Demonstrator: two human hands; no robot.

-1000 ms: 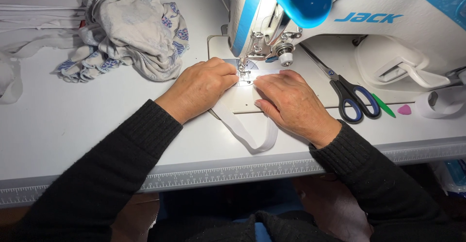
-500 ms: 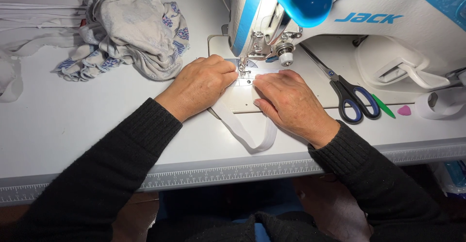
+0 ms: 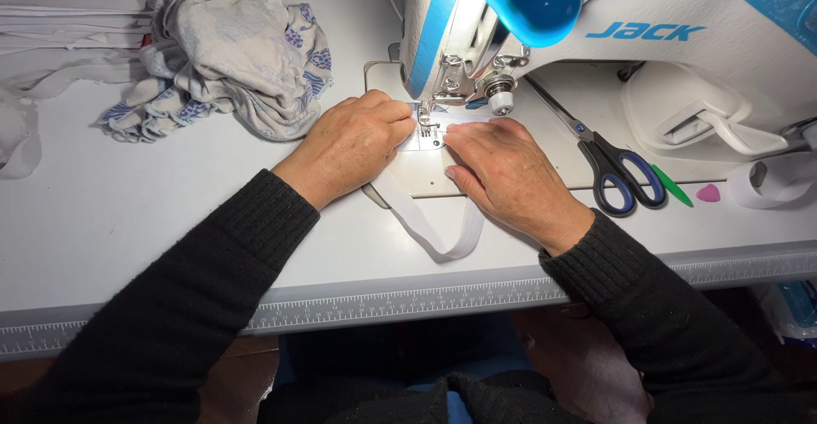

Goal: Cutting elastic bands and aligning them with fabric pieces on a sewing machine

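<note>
head view, left hand (image 3: 353, 145) and right hand (image 3: 502, 173) unmoved, still pressing white elastic band (image 3: 430, 228)

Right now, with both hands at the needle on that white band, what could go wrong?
1. Fingertips: the left hand and right hand both press the white elastic band right beside the presser foot; a slip could bring a finger under the needle.
2. The band's loose loop hangs toward the table edge; a snag could pull the seam crooked.
3. The scissors lie close to the right hand; a sideways move could knock them.
</note>
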